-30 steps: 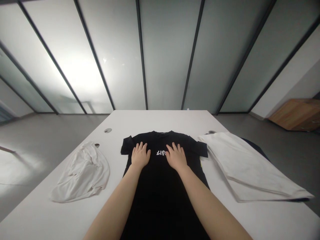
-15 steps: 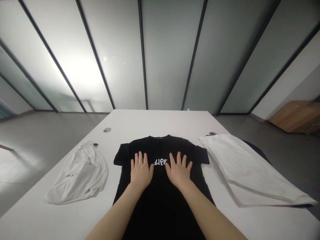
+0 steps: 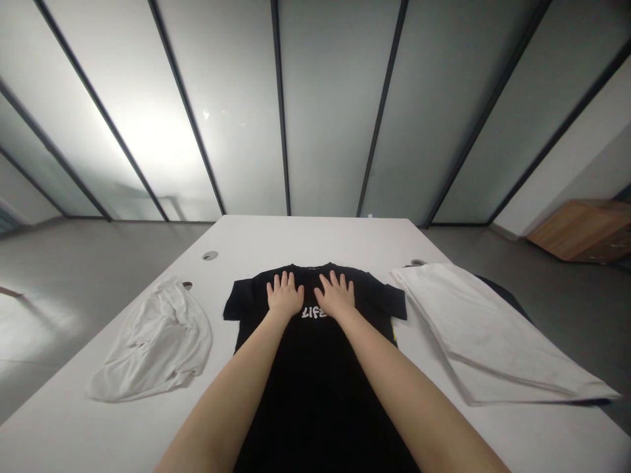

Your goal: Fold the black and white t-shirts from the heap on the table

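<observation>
Pressing the open left hand (image 3: 284,294) and right hand (image 3: 336,295), fingers spread to hold the fabric flat, onto a black T-shirt (image 3: 315,401) lying lengthwise at 12 o'clock on the white bench (image 3: 276,243), between crumpled white cloth (image 3: 152,345) at 9 o'clock and a folded white garment (image 3: 493,341) at 3 o'clock.

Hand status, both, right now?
Left hand: open, flat on the black T-shirt, holding nothing.
Right hand: open, flat on the same shirt, holding nothing.
</observation>
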Available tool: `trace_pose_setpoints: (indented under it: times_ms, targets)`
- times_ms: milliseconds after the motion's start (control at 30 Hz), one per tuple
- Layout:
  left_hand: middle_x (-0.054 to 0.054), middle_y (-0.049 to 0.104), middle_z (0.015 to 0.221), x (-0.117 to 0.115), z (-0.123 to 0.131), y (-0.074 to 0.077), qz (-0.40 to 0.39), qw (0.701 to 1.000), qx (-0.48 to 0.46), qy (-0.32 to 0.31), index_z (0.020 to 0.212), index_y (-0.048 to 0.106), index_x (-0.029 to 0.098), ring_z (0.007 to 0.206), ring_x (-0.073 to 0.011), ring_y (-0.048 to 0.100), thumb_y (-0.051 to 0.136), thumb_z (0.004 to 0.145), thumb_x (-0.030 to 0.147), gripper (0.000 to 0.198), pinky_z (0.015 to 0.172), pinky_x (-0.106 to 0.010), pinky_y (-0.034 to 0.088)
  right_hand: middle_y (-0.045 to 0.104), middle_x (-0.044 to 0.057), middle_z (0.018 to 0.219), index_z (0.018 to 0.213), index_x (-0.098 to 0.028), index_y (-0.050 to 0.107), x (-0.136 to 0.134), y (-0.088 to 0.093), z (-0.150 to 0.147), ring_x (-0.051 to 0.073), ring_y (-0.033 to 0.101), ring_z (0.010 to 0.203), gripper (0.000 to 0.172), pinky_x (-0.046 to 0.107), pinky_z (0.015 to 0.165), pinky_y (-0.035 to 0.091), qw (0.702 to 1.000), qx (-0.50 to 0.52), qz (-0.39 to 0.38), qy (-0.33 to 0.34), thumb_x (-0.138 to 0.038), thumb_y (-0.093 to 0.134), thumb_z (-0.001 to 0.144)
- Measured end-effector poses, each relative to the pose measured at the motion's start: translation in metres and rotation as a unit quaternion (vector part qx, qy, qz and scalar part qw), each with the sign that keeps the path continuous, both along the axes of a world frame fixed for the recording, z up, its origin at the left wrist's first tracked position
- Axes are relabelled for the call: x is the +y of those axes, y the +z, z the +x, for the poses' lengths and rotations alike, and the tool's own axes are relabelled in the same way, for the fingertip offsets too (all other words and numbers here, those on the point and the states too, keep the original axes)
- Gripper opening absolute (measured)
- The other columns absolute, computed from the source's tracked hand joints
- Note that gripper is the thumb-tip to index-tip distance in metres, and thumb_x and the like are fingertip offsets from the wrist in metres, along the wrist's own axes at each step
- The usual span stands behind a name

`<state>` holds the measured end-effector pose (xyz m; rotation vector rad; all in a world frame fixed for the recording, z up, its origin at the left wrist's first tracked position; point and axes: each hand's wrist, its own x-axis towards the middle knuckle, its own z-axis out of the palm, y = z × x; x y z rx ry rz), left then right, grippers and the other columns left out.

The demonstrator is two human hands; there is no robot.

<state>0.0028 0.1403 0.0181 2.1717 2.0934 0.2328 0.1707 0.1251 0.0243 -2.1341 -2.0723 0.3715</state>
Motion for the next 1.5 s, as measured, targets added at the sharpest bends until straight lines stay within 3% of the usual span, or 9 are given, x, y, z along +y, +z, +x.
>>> trace_pose_setpoints:
  times_ms: [333,500,600,667,767,867,1033,1333,1500]
  targets:
    - [-0.016,0.038,0.172,0.019,-0.076,-0.003,0.023,0.998,0.021,0.062,0.164,0.045,0.017,0.160,-0.0408,0.030,0.034,0.106,0.052,0.069,0.128,-0.057,0.026,0.033,0.013,0.174,0.166,-0.025,0.043,0.013,-0.012,0.091,0.040,0.028,0.159,0.063,0.056,0.126,0.021,0.993,-0.036,0.046,-0.098,-0.051,0.036,0.109]
    - [-0.020,0.045,0.166,0.009,-0.080,0.001,0.075,0.989,0.026,0.128,0.153,0.059,0.016,0.157,-0.0448,0.033,0.047,0.103,0.047,0.060,0.125,-0.059,0.030,0.053,0.015,0.159,0.145,-0.021,0.068,0.000,-0.006,0.108,0.041,0.041,0.150,0.048,0.055,0.121,0.030,0.973,-0.029,0.159,-0.166,-0.030,0.042,0.106]
    - [-0.018,0.058,0.155,0.005,-0.064,0.007,0.116,0.991,0.013,0.068,0.138,0.070,0.018,0.150,-0.0379,0.045,0.050,0.102,0.034,0.045,0.124,-0.050,0.036,0.064,0.014,0.144,0.132,-0.020,0.074,-0.007,0.000,0.096,0.032,0.055,0.133,0.046,0.043,0.115,0.039,0.971,-0.004,0.221,-0.088,-0.022,0.037,0.105]
    - [-0.014,0.065,0.147,0.004,-0.051,0.007,0.103,0.995,-0.004,-0.005,0.135,0.072,0.020,0.140,-0.0319,0.056,0.049,0.103,0.031,0.041,0.120,-0.043,0.042,0.067,0.014,0.138,0.132,-0.020,0.074,-0.012,-0.001,0.079,0.029,0.060,0.124,0.043,0.040,0.111,0.042,0.983,-0.005,0.180,-0.018,-0.027,0.040,0.106]
    - [-0.014,0.059,0.156,0.004,-0.037,0.000,0.068,0.996,-0.007,-0.054,0.147,0.064,0.020,0.146,-0.0338,0.051,0.046,0.106,0.037,0.048,0.123,-0.047,0.038,0.053,0.017,0.158,0.149,-0.021,0.062,-0.015,-0.009,0.053,0.036,0.050,0.140,0.050,0.047,0.114,0.039,0.995,-0.038,0.097,-0.002,-0.039,0.043,0.107]
    - [-0.013,0.044,0.169,0.007,-0.032,-0.007,0.048,0.998,-0.001,-0.030,0.159,0.052,0.023,0.158,-0.0398,0.033,0.042,0.107,0.049,0.060,0.128,-0.060,0.026,0.033,0.016,0.173,0.165,-0.023,0.043,-0.009,-0.014,0.038,0.042,0.029,0.157,0.064,0.054,0.122,0.028,0.997,-0.048,0.047,-0.027,-0.051,0.039,0.108]
    - [-0.010,0.034,0.174,0.017,-0.034,-0.004,0.009,1.000,0.001,0.010,0.165,0.045,0.029,0.161,-0.0435,0.025,0.039,0.103,0.063,0.071,0.128,-0.067,0.020,0.022,0.012,0.179,0.169,-0.029,0.034,0.010,-0.006,0.041,0.043,0.016,0.163,0.073,0.059,0.127,0.013,0.998,-0.034,-0.009,-0.051,-0.064,0.035,0.105]
    - [-0.013,0.039,0.172,0.014,-0.065,0.000,0.026,0.999,-0.003,0.043,0.162,0.049,0.022,0.160,-0.0391,0.030,0.040,0.104,0.054,0.067,0.128,-0.057,0.026,0.025,0.009,0.178,0.168,-0.028,0.037,0.015,-0.009,0.059,0.036,0.020,0.163,0.068,0.056,0.129,0.014,0.996,-0.037,0.016,-0.085,-0.057,0.028,0.108]
    - [-0.015,0.041,0.170,0.006,-0.103,0.006,0.009,0.988,0.007,0.151,0.161,0.049,0.019,0.158,-0.0442,0.030,0.037,0.103,0.055,0.069,0.126,-0.059,0.027,0.030,0.006,0.177,0.166,-0.030,0.043,0.012,-0.008,0.068,0.039,0.024,0.161,0.064,0.056,0.128,0.017,0.993,-0.031,0.028,-0.114,-0.053,0.032,0.107]
